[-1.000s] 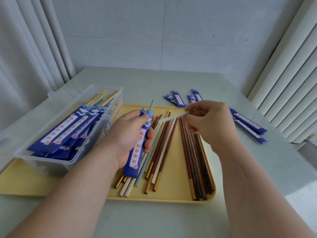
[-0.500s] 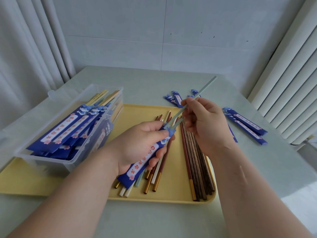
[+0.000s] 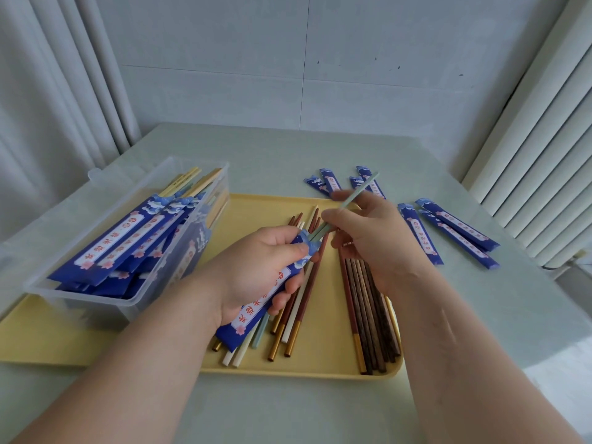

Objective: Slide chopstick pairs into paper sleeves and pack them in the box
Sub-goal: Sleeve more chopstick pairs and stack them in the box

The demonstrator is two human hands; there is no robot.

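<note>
Left hand point(image 3: 256, 270) grips red-lettered sleeve point(image 3: 253, 312); right hand point(image 3: 374, 241) pinches chopstick point(image 3: 365, 186).

- A yellow tray point(image 3: 256, 213) is seen at the centre of the frame, laid flat on a pale green counter point(image 3: 288, 145).
- A grey tiled wall point(image 3: 224, 59) is shown across the top, marked by a few dark specks.
- White curtain folds point(image 3: 48, 91) are seen at upper left, and pale vertical slats point(image 3: 544, 139) at the right edge.

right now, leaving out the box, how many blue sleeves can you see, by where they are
back sleeves, on the table behind the tray: 4
side sleeves, right of the tray: 3
held sleeve, gripped by the left hand: 1
total: 8 in view; the right hand may hide more
</note>
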